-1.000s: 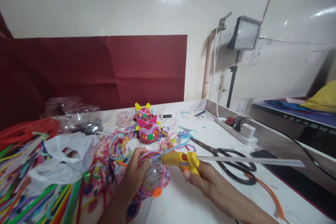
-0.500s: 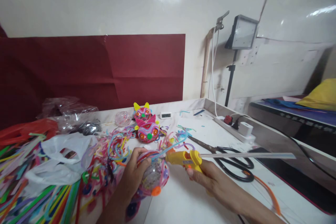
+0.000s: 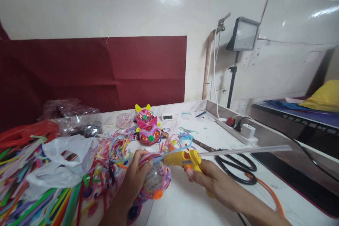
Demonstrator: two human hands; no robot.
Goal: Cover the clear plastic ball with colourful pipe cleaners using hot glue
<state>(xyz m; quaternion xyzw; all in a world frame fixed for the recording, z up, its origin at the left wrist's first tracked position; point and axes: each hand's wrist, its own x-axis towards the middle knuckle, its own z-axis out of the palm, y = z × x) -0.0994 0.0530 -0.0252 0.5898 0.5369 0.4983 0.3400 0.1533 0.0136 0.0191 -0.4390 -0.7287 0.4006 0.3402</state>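
My left hand [image 3: 135,174] is wrapped round a clear glittery ball [image 3: 156,180] decorated with coloured strips and an orange dot. My right hand [image 3: 209,178] grips a yellow glue gun [image 3: 182,159] whose nozzle points left at the top of the ball, where a light blue strip [image 3: 174,148] curls up. A long clear glue stick [image 3: 246,150] juts out of the gun's back toward the right.
Two finished pink cat-face balls [image 3: 148,127] stand behind. Heaps of coloured strips [image 3: 39,190] and plastic bags [image 3: 63,155] fill the left. Black scissors [image 3: 235,166], an orange strip [image 3: 270,190], a power strip [image 3: 238,127] and a small clock [image 3: 167,116] lie right and behind.
The glue gun's rear and its stick have tilted slightly upward; my hands and the ball stay almost where they were.
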